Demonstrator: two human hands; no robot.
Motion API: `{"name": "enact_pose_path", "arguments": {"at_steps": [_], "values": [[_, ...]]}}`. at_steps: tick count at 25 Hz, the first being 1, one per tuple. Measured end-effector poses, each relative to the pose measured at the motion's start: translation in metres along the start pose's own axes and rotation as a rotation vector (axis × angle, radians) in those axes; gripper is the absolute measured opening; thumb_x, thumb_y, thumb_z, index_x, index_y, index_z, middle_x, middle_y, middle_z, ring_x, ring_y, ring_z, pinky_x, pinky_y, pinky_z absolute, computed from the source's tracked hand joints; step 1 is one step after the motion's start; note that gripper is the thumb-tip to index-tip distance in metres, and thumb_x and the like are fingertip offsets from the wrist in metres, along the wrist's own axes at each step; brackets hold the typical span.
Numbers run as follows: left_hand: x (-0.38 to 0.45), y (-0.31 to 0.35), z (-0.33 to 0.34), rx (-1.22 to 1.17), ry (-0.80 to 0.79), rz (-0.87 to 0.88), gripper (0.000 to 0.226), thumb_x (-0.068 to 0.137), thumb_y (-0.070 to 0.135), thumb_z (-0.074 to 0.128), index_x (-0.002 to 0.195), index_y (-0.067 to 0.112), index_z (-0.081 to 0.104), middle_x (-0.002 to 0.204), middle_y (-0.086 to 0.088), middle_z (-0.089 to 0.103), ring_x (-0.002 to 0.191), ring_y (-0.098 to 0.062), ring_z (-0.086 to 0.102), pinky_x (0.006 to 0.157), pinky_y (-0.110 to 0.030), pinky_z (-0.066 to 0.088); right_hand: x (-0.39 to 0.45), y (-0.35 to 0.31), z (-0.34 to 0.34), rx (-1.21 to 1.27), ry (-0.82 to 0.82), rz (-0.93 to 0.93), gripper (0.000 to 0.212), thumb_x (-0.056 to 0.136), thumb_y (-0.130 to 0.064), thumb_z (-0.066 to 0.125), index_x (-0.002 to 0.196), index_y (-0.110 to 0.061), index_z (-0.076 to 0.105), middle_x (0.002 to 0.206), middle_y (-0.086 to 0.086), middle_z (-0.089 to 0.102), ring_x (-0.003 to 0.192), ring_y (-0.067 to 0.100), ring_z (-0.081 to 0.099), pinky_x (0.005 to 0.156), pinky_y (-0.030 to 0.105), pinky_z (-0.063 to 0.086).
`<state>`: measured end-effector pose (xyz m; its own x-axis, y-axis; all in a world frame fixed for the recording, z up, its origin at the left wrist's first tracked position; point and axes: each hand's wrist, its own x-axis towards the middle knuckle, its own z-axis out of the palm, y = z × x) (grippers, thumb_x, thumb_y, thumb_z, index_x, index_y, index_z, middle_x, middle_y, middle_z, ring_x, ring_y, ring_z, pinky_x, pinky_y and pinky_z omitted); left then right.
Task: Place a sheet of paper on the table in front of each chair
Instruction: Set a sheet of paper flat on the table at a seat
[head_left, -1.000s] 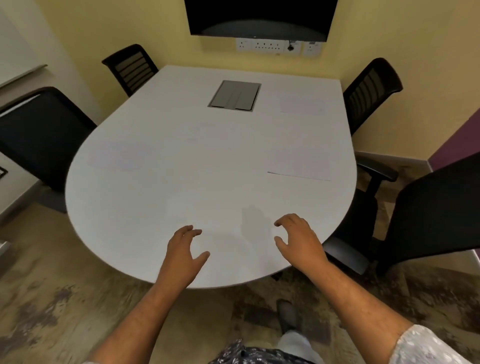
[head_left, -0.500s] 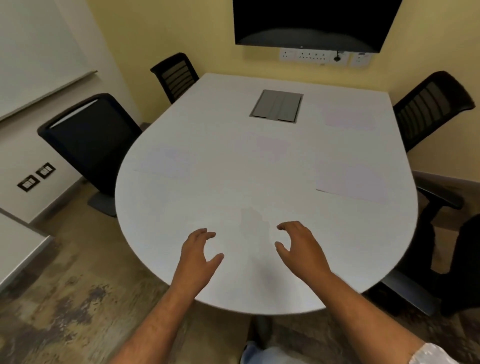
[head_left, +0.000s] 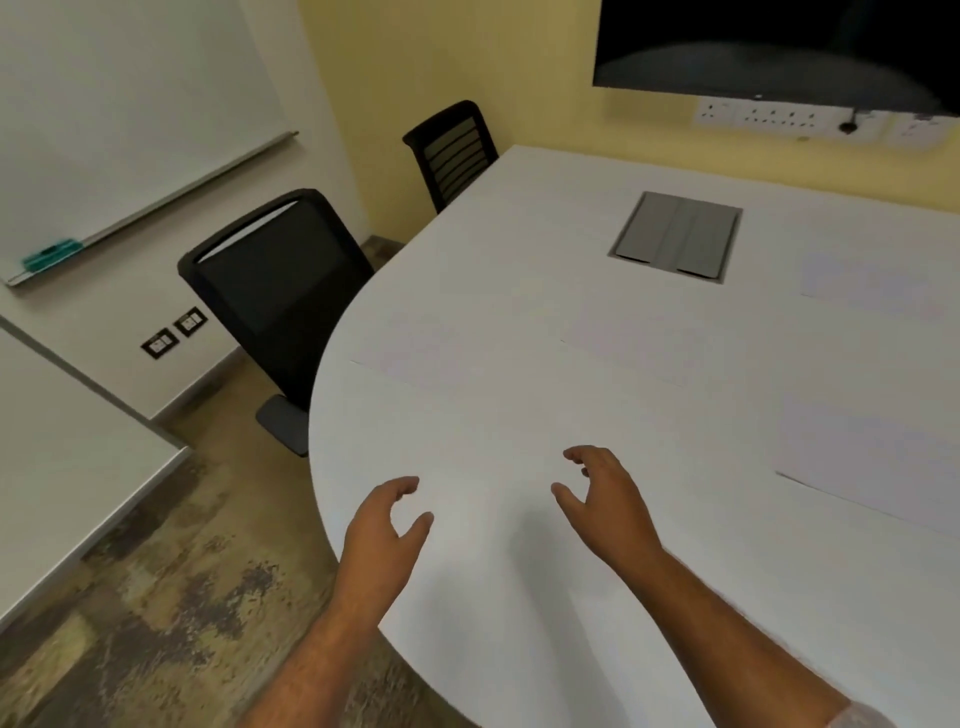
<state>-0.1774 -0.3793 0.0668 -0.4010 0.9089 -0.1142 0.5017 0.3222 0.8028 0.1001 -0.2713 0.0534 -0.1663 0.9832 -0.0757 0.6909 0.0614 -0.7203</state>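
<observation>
— White sheets of paper lie on the white table; one sits near the black chair.

— And the hands?

— Left hand and right hand hover empty, fingers loosely curled.

screen: cut off top, right | sheets: faint, perhaps four

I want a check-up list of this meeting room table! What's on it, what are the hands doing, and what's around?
Surface: white table, rounded near end, grey pop-up box lid set in it.
Job's things: faint paper sheets lie near the left chair, mid-table, and at the right and far right.
Clutter: nothing seen.
Grips: left hand and right hand open, empty, over the table.
Cables: plug at the wall sockets.
Surroundings: two black chairs, whiteboard, screen.
</observation>
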Motion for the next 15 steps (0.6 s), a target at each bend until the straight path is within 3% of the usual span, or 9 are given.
{"name": "enact_pose_path", "arguments": {"at_steps": [5, 9, 15], "values": [[0.051, -0.028, -0.030, -0.019, -0.037, 0.011, 0.038, 0.095, 0.025, 0.076, 0.129, 0.037, 0.063, 0.126, 0.036, 0.054, 0.122, 0.000, 0.056, 0.106, -0.024, 0.041, 0.029, -0.036, 0.041, -0.020, 0.008, -0.007, 0.042, 0.095, -0.038, 0.072, 0.135, -0.030, 0.060, 0.135, -0.014, 0.060, 0.121, 0.008, 0.061, 0.095, 0.025, 0.048], [0.093, -0.057, -0.058, -0.128, -0.105, -0.016, 0.033, 0.096, 0.020, 0.076, 0.122, 0.037, 0.066, 0.127, 0.026, 0.062, 0.121, 0.006, 0.056, 0.106, -0.029, 0.046, 0.036, -0.065, 0.075, -0.009, 0.078, 0.063, 0.036, 0.096, -0.038, 0.072, 0.130, -0.034, 0.061, 0.128, -0.021, 0.057, 0.116, 0.004, 0.061, 0.090, 0.021, 0.045], [0.189, -0.081, -0.128, -0.152, -0.320, 0.042, 0.029, 0.096, 0.018, 0.075, 0.121, 0.030, 0.068, 0.125, 0.016, 0.068, 0.121, -0.003, 0.059, 0.096, -0.031, 0.047, 0.030, -0.139, 0.120, 0.042, 0.334, 0.276, 0.033, 0.096, -0.036, 0.072, 0.127, -0.032, 0.062, 0.124, -0.021, 0.061, 0.107, 0.000, 0.063, 0.079, 0.014, 0.043]]}}
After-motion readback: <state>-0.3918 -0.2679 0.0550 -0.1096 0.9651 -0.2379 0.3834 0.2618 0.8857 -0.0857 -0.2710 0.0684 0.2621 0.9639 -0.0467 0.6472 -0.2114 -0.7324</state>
